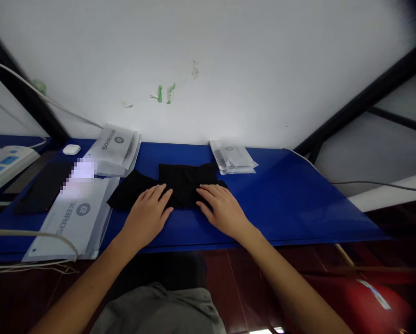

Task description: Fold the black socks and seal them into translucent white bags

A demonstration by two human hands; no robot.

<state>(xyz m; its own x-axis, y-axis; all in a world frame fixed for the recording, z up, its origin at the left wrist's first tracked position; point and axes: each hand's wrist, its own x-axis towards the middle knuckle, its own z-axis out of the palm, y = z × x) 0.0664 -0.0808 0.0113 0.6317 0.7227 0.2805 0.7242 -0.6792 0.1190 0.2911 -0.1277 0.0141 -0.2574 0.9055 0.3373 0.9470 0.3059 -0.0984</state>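
The black cloth [188,176] is laid on the blue table [280,199], between printed plastic bags [115,146]. The left hand [147,218] and right hand [225,211] are rested on it, fingers slightly spread. Spreading is judged partial: one end is left skewed and creased.

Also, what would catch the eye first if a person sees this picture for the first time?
Probably the black cloth, dark against the blue tabletop, with the left hand and right hand resting on it. Next, the printed pale packets at the left, before a white wall.
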